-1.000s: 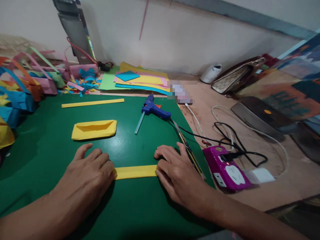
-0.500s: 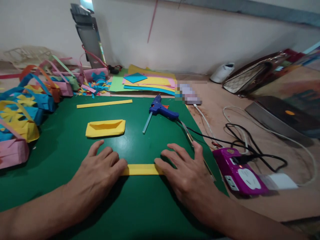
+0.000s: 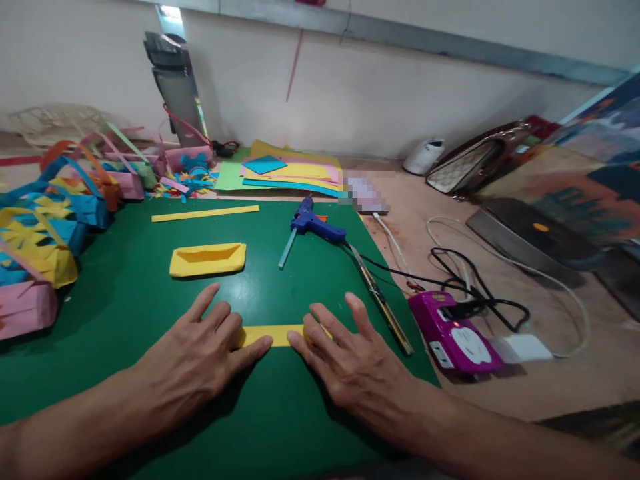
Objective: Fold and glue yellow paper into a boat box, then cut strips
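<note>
A yellow paper strip (image 3: pixel 281 335) lies crosswise on the green mat, with both hands on it. My left hand (image 3: pixel 200 353) grips its left end, thumb along the near edge and fingers curled over the paper. At the right end, my right hand (image 3: pixel 345 360) pinches the strip, its thumb near the left thumb and its outer fingers raised. Beyond my left hand sits a folded yellow paper box (image 3: pixel 208 260), open at the top. A thinner yellow strip (image 3: pixel 205 214) rests farther back. The strip's outer ends are partly hidden under my fingers.
A blue glue gun (image 3: pixel 317 223) with a glue stick lies behind the hands, a cutter-like tool (image 3: pixel 383 300) to its right. Several paper baskets (image 3: pixel 30 310) line the left. Coloured paper sheets (image 3: pixel 295 172) lie at the back; a purple power socket (image 3: pixel 453 337) and cables are at right.
My hands have come closer together on the strip, with both thumbs now on its near edge. The camera view has shifted slightly.
</note>
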Tool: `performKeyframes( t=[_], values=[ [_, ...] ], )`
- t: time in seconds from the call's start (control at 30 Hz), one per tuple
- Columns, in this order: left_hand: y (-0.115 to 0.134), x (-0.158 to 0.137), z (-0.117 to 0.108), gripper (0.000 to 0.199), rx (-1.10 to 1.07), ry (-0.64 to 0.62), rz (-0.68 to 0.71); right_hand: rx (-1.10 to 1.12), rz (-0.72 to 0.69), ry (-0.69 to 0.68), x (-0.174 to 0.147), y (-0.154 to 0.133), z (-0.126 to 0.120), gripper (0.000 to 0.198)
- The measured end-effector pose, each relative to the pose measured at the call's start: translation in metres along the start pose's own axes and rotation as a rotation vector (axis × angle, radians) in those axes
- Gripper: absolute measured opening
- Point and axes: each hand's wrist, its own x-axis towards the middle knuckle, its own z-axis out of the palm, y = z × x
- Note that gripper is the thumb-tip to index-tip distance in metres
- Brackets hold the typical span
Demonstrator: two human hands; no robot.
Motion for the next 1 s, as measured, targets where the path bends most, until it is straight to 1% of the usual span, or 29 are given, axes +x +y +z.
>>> performKeyframes(
  t=[0.13, 0.23, 0.33, 0.4, 0.47, 0.63, 0.8, 0.87, 0.93, 1.0],
  values=[
    [-0.004, -0.010, 0.002, 0.039, -0.045, 0.031, -0.030, -0.049, 0.068, -0.047, -0.022, 0.006, 0.000, 0.031],
    [-0.007, -0.022, 0.003, 0.038, -0.077, 0.043, -0.031, -0.093, 0.099, -0.038, -0.034, 0.008, -0.001, 0.032],
    [-0.010, -0.036, 0.004, 0.035, -0.094, 0.054, -0.047, -0.091, 0.094, -0.052, -0.037, 0.008, -0.004, 0.031],
    [-0.010, -0.042, 0.006, 0.033, -0.089, 0.087, -0.068, -0.102, 0.072, -0.077, -0.035, 0.007, -0.006, 0.031],
    [-0.010, -0.044, 0.007, 0.030, -0.065, 0.128, -0.067, -0.142, 0.054, -0.072, -0.031, 0.007, -0.009, 0.031],
    [-0.011, -0.032, 0.003, 0.022, -0.040, 0.156, -0.022, -0.268, 0.135, 0.011, -0.021, 0.001, -0.014, 0.027],
    [-0.008, -0.022, -0.004, 0.017, -0.079, 0.113, 0.022, -0.243, 0.138, 0.170, -0.012, -0.011, -0.020, 0.028],
    [-0.003, -0.019, -0.002, 0.013, -0.070, 0.100, 0.036, -0.235, 0.160, 0.238, -0.009, -0.013, -0.022, 0.027],
    [0.002, -0.015, 0.004, 0.012, -0.045, 0.117, 0.044, -0.240, 0.161, 0.282, -0.007, -0.013, -0.022, 0.028],
    [0.006, -0.009, 0.009, 0.017, -0.014, 0.168, 0.042, -0.247, 0.114, 0.264, -0.006, -0.011, -0.020, 0.031]
  ],
)
